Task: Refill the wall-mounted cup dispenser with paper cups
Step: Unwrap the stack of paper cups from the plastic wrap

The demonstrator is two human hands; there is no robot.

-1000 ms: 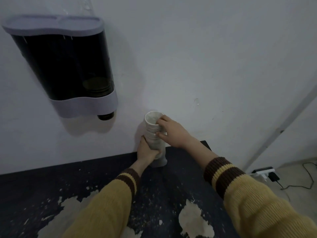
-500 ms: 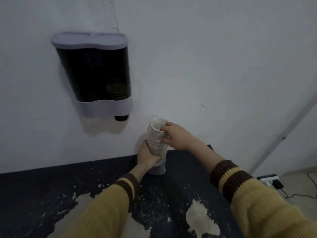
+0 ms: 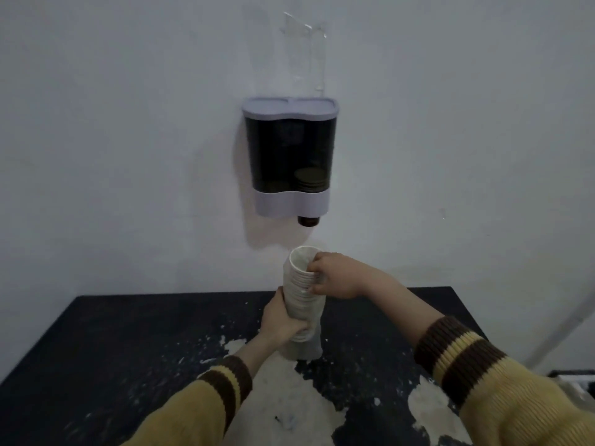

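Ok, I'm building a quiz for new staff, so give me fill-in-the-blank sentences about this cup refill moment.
The left hand grips the stack of paper cups ____ the right hand.
The right hand holds the stack at its ____ end.
The cup dispenser is mounted on the ____.
The dispenser's lid is ____.
Missing words: below; top; wall; closed.

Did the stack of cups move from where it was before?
Yes. The stack of cups was right by the table back edge; now it stands farther out toward the person, and leftward, straight below the dispenser.
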